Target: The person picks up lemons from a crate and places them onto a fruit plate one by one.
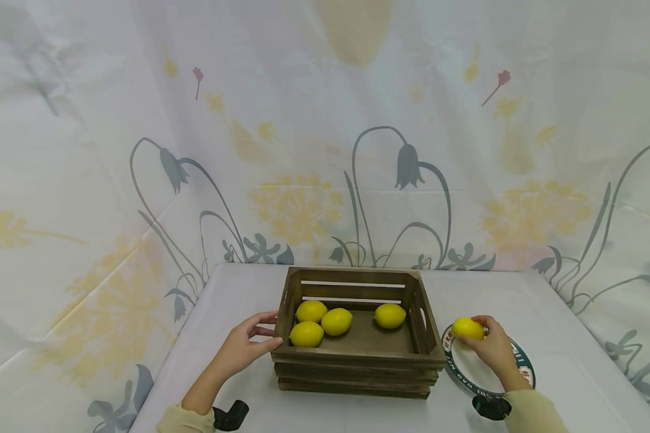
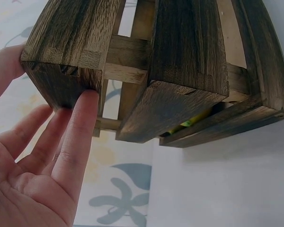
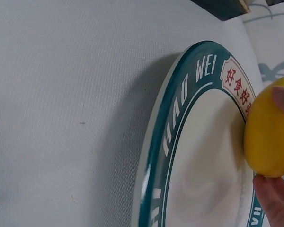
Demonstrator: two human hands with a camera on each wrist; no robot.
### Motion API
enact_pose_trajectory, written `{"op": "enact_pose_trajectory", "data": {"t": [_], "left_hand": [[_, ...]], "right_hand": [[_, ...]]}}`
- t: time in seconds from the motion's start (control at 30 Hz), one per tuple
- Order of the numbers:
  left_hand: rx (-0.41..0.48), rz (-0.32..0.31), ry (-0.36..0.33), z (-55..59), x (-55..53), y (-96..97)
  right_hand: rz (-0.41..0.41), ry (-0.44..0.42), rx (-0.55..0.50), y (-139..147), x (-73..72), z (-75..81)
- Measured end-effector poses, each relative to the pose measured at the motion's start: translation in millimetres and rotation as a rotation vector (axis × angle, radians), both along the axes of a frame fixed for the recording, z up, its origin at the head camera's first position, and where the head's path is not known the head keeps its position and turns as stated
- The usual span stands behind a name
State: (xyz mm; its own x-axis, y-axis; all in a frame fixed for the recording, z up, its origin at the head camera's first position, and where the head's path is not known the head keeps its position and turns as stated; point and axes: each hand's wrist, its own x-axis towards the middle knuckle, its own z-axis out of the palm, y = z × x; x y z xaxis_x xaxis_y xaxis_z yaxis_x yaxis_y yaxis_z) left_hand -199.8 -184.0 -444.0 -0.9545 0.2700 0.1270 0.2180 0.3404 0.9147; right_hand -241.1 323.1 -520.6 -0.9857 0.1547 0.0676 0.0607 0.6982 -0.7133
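A dark wooden slatted crate point(image 1: 357, 370) stands on the table with several yellow lemons point(image 1: 337, 322) inside, three grouped at the left and one at the right. My left hand point(image 1: 242, 349) touches the crate's left end, its extended thumb at the near corner. In the left wrist view, fingertips point(image 2: 87, 101) rest against the end of the top slat. My right hand point(image 1: 493, 349) pinches another lemon point(image 1: 467, 329) between thumb and fingers, over the far left part of a white plate point(image 1: 457, 374) with a green lettered rim. The plate's centre bears nothing in the right wrist view.
The crate and plate stand side by side on a white-covered table point(image 1: 238, 285). A flower-printed cloth point(image 1: 314, 228) hangs behind and along both sides. Dark wrist-worn devices point(image 1: 490, 408) sit at both sleeves.
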Motion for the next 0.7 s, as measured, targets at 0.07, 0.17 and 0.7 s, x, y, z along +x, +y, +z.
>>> {"op": "enact_pose_trajectory", "data": {"t": [0.07, 0.17, 0.7], "left_hand": [[0.001, 0.0, 0.002, 0.1, -0.1, 0.2], [0.002, 0.003, 0.004, 0.1, -0.1, 0.5], [-0.016, 0.007, 0.006, -1.1, -0.9, -0.3]], "right_hand": [[0.007, 0.0, 0.002, -1, -0.1, 0.6], [0.014, 0.0, 0.009, -1, -0.2, 2.1], [0.019, 0.017, 0.052, 6, 1.1, 10.7]]}}
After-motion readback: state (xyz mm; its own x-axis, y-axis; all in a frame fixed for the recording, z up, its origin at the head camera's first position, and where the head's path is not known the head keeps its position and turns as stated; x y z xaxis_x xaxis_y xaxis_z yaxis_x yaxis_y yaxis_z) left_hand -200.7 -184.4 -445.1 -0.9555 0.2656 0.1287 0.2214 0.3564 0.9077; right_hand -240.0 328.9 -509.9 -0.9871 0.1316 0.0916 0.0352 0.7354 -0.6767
